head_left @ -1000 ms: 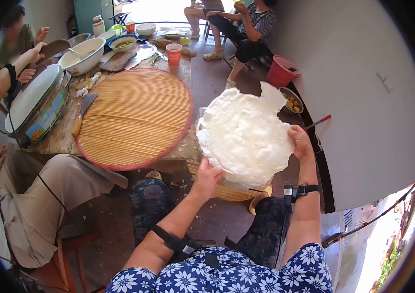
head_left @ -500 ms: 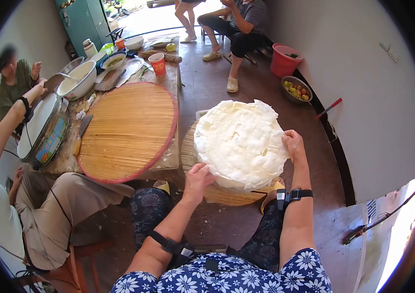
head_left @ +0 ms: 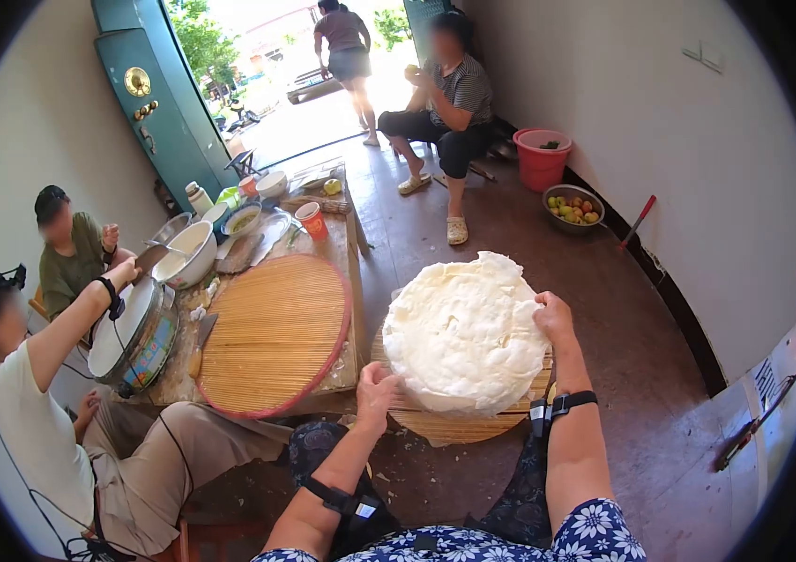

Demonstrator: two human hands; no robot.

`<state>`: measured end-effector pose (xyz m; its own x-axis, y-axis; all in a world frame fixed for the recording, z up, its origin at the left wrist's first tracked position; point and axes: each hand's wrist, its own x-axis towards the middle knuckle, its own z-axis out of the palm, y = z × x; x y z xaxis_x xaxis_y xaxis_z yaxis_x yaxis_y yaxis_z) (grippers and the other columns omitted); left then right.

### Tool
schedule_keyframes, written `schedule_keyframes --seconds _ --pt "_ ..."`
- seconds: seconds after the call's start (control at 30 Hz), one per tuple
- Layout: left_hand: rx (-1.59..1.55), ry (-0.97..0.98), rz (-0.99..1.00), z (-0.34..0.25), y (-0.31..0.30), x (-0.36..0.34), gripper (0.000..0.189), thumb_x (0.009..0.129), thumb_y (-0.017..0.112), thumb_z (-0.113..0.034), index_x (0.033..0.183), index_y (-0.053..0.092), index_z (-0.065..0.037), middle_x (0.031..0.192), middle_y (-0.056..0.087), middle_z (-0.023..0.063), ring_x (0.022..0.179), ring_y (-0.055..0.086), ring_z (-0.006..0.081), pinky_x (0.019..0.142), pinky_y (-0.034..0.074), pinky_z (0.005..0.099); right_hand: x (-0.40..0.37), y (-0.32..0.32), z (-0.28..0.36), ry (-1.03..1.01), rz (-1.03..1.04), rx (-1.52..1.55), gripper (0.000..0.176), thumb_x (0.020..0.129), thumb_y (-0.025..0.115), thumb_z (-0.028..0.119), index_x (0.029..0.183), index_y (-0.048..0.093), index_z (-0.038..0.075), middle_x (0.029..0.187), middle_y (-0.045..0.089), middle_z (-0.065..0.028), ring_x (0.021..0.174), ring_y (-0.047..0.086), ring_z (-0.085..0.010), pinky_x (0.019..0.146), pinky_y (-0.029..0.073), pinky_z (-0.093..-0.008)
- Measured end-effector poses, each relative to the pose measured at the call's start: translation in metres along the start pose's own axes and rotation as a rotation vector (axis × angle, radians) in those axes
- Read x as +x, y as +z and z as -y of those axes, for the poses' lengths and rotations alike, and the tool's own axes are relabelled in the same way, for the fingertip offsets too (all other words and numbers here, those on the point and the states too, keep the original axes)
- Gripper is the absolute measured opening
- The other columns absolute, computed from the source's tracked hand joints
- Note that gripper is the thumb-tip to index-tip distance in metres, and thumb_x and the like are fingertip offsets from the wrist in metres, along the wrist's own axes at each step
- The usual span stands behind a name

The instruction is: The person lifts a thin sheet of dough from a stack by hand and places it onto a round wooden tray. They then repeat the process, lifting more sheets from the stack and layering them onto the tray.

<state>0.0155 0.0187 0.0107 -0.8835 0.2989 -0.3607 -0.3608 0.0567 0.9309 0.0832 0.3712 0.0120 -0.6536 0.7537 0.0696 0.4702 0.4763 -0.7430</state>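
Where the thin white sheet (head_left: 466,335) hung lifted a second ago, it now lies flat on the pile atop the round slatted mat (head_left: 459,429) — set down, it seems; left hand (head_left: 376,382) curls at its near edge, grip unclear; right hand (head_left: 555,318), fingers together, rests on its rim.

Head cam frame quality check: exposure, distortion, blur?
Head view: heavy fisheye with a black vignette ring, the green door and the wall bowed. Head view: the doorway is nearly blown out by sunlight, while indoors is evenly lit. Head view: the white stack is bright but keeps its texture. The left hand and right hand are sharp, with no motion blur.
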Motion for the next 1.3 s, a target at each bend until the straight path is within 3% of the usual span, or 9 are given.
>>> schedule_keyframes --seconds 0.1,0.23,0.3,0.5,0.57,0.7,0.87,1.03,1.3 --pt "0.139 0.224 -0.093 0.002 -0.002 0.018 0.063 0.080 0.060 -0.009 0.136 0.032 -0.001 0.134 0.039 0.0174 0.120 0.040 0.0251 0.100 0.033 0.0333 0.000 0.000 -0.002 0.013 0.001 0.022 0.033 0.069 0.059 0.005 0.102 0.063 0.004 0.103 0.064 -0.0165 0.097 0.062 -0.0265 0.084 0.046 -0.0319" --pt "0.473 0.430 -0.151 0.006 0.004 0.040 0.063 0.079 0.060 -0.009 0.135 0.033 0.002 0.136 0.039 0.0158 0.124 0.038 0.0247 0.103 0.030 0.0311 0.004 0.004 -0.009 -0.067 -0.002 -0.007 0.033 0.071 0.056 0.008 0.104 0.062 0.007 0.101 0.064 -0.0180 0.097 0.061 -0.0303 0.083 0.047 -0.0369" --pt "0.557 0.644 -0.187 0.007 0.005 0.051 0.059 0.077 0.061 -0.013 0.129 0.036 0.002 0.127 0.042 0.0221 0.121 0.038 0.0346 0.103 0.030 0.0391 0.009 0.007 -0.016 -0.150 -0.015 0.012 0.033 0.071 0.056 0.007 0.103 0.062 0.007 0.100 0.064 -0.0177 0.096 0.061 -0.0299 0.081 0.047 -0.0365" --pt "0.371 0.390 -0.057 0.019 0.006 0.077 0.060 0.078 0.056 -0.008 0.133 0.035 0.001 0.134 0.040 0.0192 0.124 0.039 0.0301 0.104 0.029 0.0356 0.002 -0.009 0.001 -0.032 0.101 0.230 0.033 0.071 0.057 0.008 0.104 0.061 0.005 0.092 0.065 -0.0156 0.086 0.063 -0.0273 0.077 0.048 -0.0346" --pt "0.448 0.395 -0.070 0.017 0.008 0.074 0.059 0.081 0.051 -0.003 0.137 0.033 -0.003 0.129 0.045 0.0141 0.113 0.047 0.0212 0.096 0.038 0.0301 0.006 -0.005 0.000 -0.056 0.097 0.384 0.035 0.072 0.059 0.011 0.106 0.060 0.005 0.091 0.065 -0.0139 0.084 0.063 -0.0246 0.076 0.048 -0.0335" --pt "0.397 0.311 -0.042 0.005 0.008 0.068 0.062 0.074 0.053 -0.005 0.133 0.037 -0.001 0.129 0.046 0.0173 0.118 0.046 0.0262 0.099 0.035 0.0332 0.003 -0.004 0.003 -0.024 -0.006 -0.008 0.034 0.073 0.060 0.012 0.106 0.061 0.003 0.092 0.066 -0.0129 0.085 0.063 -0.0231 0.076 0.048 -0.0325" --pt "0.263 0.222 0.032 -0.007 0.010 0.058 0.059 0.074 0.052 -0.002 0.132 0.038 -0.003 0.119 0.050 0.0144 0.103 0.051 0.0220 0.089 0.043 0.0315 0.010 -0.011 -0.022 -0.018 -0.215 0.115 0.029 0.076 0.061 0.015 0.101 0.063 0.003 0.094 0.066 -0.0122 0.086 0.063 -0.0220 0.078 0.048 -0.0314" --pt "0.276 0.289 0.006 -0.002 0.010 0.066 0.061 0.073 0.052 0.000 0.132 0.038 -0.002 0.122 0.050 0.0151 0.108 0.051 0.0231 0.092 0.041 0.0318 0.009 -0.012 -0.034 0.115 -0.097 0.392 0.039 0.082 0.058 0.029 0.111 0.059 0.002 0.097 0.065 -0.0070 0.084 0.059 -0.0134 0.071 0.048 -0.0274" --pt "0.315 0.302 0.004 0.003 0.009 0.073 0.061 0.072 0.049 0.003 0.132 0.036 0.001 0.124 0.048 0.0122 0.112 0.047 0.0206 0.096 0.037 0.0304 0.005 0.014 -0.050 -0.157 0.017 0.063 0.048 0.086 0.050 0.036 0.116 0.053 -0.001 0.106 0.062 -0.0214 0.102 0.059 -0.0311 0.088 0.044 -0.0358"
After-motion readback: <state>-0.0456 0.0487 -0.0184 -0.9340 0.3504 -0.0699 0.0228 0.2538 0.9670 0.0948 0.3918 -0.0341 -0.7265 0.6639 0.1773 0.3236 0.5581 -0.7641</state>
